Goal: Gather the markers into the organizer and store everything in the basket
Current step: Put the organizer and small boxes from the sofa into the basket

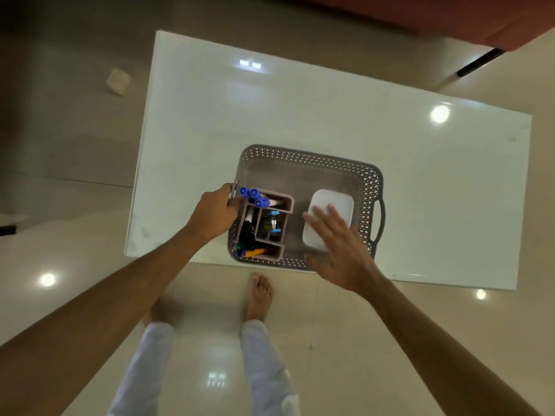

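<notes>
A grey perforated basket [303,159] stands at the near edge of a white table [300,109]. Inside its left half sits a pinkish-grey organizer [286,205] with blue-capped markers [254,196] upright in its far compartment and dark and orange pens in the near ones. A white lidded box [332,205] lies in the basket's right half. My left hand [214,213] grips the basket's left handle beside the organizer. My right hand [342,250] hovers flat with fingers spread over the white box and the basket's near right corner, holding nothing.
The basket's right handle [380,219] juts out toward the table's right side. A small pale object [118,81] lies on the floor to the far left. My bare feet [258,298] stand on glossy tiles just before the table edge.
</notes>
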### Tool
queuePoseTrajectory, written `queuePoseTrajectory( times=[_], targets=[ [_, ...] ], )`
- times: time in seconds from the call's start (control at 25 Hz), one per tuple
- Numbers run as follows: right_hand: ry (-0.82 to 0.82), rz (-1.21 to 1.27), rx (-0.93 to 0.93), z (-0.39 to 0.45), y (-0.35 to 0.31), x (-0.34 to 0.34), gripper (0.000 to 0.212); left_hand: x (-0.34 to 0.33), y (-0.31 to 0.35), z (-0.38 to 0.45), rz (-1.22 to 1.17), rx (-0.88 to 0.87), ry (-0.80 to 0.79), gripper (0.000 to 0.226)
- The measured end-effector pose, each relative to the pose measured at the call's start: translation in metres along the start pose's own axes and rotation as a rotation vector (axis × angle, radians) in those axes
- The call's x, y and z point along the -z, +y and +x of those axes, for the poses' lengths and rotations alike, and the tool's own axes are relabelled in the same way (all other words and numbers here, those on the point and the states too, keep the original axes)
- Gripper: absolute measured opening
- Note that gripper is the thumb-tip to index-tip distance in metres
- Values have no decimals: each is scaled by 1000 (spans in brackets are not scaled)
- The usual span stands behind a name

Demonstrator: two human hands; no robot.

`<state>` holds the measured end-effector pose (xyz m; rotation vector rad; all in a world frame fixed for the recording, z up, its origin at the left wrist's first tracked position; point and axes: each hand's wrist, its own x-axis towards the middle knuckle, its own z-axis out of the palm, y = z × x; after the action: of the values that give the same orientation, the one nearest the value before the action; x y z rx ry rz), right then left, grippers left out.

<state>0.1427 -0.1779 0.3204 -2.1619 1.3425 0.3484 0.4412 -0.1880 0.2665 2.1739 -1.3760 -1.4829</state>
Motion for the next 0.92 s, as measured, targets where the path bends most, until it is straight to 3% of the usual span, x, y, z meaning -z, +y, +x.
queuePoseTrajectory(
  times=[0.08,0.16,0.24,0.28,0.36,0.48,0.72,0.92],
  targets=[
    [34,139,9,-7,-4,-19,71,-2,0,-5,-30,20,-14,42],
    [316,392,-120,0,-2,-20,56,0,2,-8,-83,47,-22,42],
    [501,445,-310,18,11,-8,50,1,4,-9,-124,71,-27,40],
    [460,470,-390,26,19,-4,52,1,4,-9,-133,77,-26,39],
    [227,510,-462,36,25,-4,59,1,4,-10,-141,78,-32,38],
    [33,424,-356,35,13,-18,67,0,-4,-13,-121,44,-78,41],
    [24,435,-293,28,-5,-38,74,3,-29,-22,-82,-12,-80,48],
    [-81,370,-301,30,-22,-31,81,12,-40,-40,-105,-15,-117,64]
  ],
)
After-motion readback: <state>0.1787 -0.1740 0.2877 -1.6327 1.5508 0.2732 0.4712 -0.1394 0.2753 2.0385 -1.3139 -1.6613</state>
